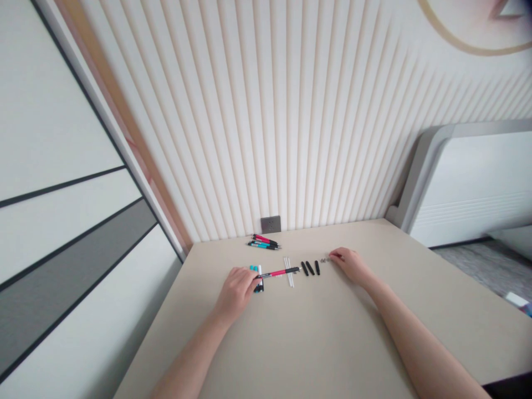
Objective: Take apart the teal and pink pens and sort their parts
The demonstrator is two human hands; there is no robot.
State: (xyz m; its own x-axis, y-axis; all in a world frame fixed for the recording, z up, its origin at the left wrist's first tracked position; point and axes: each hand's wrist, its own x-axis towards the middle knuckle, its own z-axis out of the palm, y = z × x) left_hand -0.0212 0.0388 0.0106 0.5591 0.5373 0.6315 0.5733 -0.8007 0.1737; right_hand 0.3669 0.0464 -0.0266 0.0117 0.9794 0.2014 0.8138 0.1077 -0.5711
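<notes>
My left hand rests on the beige table with its fingers curled on one end of a pink and black pen. The pen lies across two white refill tubes. By the fingertips sit small teal, white and black pen parts. My right hand lies to the right, its fingertips pinched at some tiny grey bits; what is between the fingers is too small to tell. Three short black pen pieces lie between the two hands.
Three whole pens, pink, teal and black, lie near the table's far edge below a grey wall socket. A ribbed wall stands behind. A white unit sits to the right, and dark-lined wall panels stand to the left.
</notes>
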